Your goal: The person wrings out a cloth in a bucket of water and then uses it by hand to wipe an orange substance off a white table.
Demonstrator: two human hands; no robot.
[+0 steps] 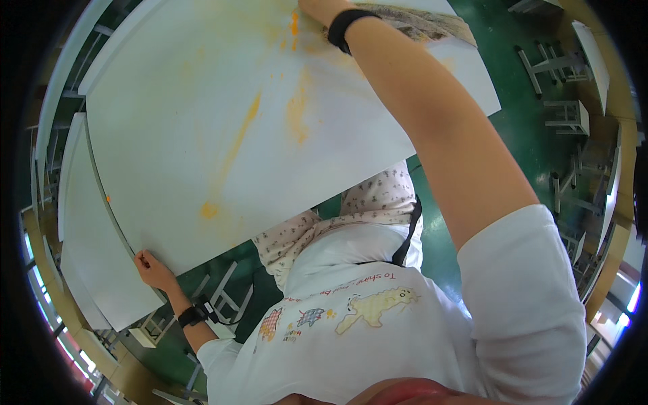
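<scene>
My left hand [153, 270] rests at the near left corner of a white table [172, 136], its fingers curled into a loose fist with nothing seen inside. At the top edge of the picture, my right hand [324, 9] reaches over the far part of the table, and its fingers are mostly cut off. A grey-brown patterned cloth [430, 24] lies bunched beside that wrist; whether the hand grips it cannot be seen. Orange smears [238, 139] streak the tabletop, with thicker orange drops [294, 23] close to the right hand.
A second white table [106, 253] adjoins on the left, with a narrow seam between them and an orange bit [108, 198] at the seam. White stools [569, 116] and more tables stand on the green floor [443, 233] to the right. A stool frame [228, 293] is below the left arm.
</scene>
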